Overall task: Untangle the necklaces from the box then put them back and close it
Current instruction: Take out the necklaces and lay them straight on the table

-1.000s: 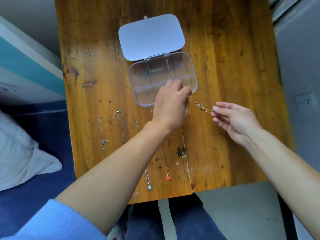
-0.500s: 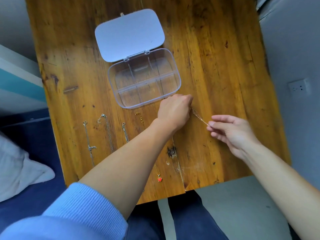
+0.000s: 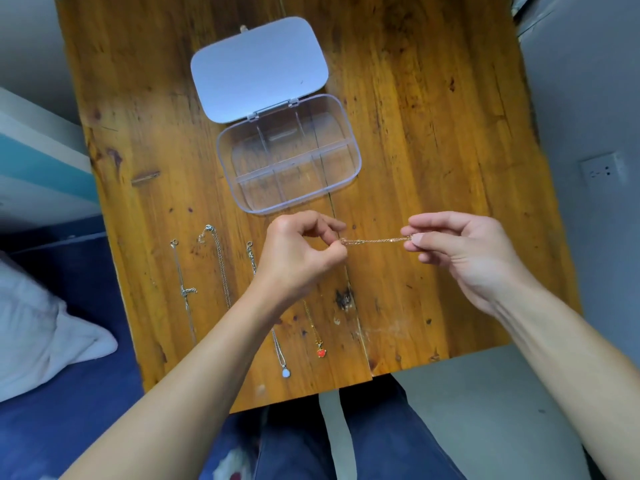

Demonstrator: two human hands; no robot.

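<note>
A thin gold necklace (image 3: 375, 241) is stretched level above the wooden table (image 3: 433, 150). My left hand (image 3: 298, 258) pinches its left end and my right hand (image 3: 464, 251) pinches its right end. Just beyond the hands sits the clear plastic box (image 3: 353, 147) with several compartments, which look empty, and its white lid (image 3: 258, 69) lies flipped open behind it. Several other necklaces lie straight on the table to the left: a silver one (image 3: 183, 289), another silver chain (image 3: 221, 268), one with a pale blue pendant (image 3: 285, 373) and one with a red pendant (image 3: 321, 352).
The table's near edge (image 3: 301, 396) is close to my lap. A white pillow (image 3: 38, 337) lies on blue bedding at left. A wall socket (image 3: 601, 169) is at right. Bare wood lies right of the box.
My left hand has drawn back from the box toward me. Both hands have pulled apart, and the gold necklace now hangs taut and level between them.
</note>
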